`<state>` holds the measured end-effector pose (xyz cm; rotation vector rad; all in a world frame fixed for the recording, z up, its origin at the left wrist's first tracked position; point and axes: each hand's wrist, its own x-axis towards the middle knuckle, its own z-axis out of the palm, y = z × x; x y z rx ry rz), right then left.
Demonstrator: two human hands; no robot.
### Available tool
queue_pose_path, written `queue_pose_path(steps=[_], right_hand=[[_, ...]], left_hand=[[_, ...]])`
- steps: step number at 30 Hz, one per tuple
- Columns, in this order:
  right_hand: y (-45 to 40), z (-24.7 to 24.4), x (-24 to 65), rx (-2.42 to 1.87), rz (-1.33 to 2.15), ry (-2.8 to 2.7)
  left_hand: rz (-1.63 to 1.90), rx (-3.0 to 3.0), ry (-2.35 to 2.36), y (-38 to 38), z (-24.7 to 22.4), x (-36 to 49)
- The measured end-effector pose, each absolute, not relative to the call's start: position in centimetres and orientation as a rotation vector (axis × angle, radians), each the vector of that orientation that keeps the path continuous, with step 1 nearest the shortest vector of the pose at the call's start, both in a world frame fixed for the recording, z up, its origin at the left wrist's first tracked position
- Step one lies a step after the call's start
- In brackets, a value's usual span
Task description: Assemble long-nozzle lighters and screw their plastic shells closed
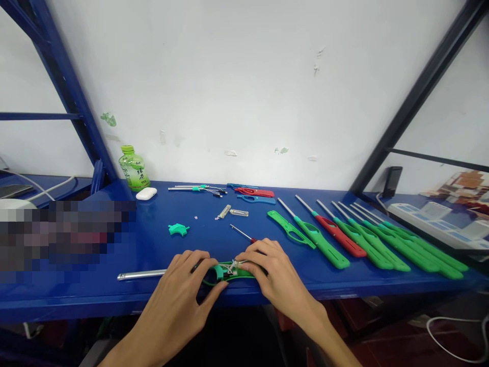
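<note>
The person's left hand (187,290) is half open, thumb and fingers gripping the near and far edges of an opened green lighter (244,273) on the blue table (145,239). The right hand (273,270) curls over that lighter's right end, thumb and index tip close together at the exposed parts; I can't tell from here whether they pinch one. A metal tube (141,275) juts from the lighter's left end.

Just beyond the lighter a screwdriver (241,233) points away, its handle partly hidden by the right hand. Beyond and left of the lighter sits a loose teal piece (178,229); to its right are a green shell half (292,231) and a row of long lighters (324,243), one of them red. Farther beyond it I see two clear capsules (239,213), then red and blue shells (255,192), and, off to its left, a white case (146,193) and a green bottle (135,171).
</note>
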<state>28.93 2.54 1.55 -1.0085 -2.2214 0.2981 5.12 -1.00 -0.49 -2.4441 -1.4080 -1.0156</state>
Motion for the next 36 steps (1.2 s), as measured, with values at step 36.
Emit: queue_pose_path(steps=[36], right_hand=[[2.3, 1.7, 29.38, -0.963, 0.38, -2.251]], left_hand=[[-0.993, -2.496, -1.407, -1.24, -0.5, 5.22]])
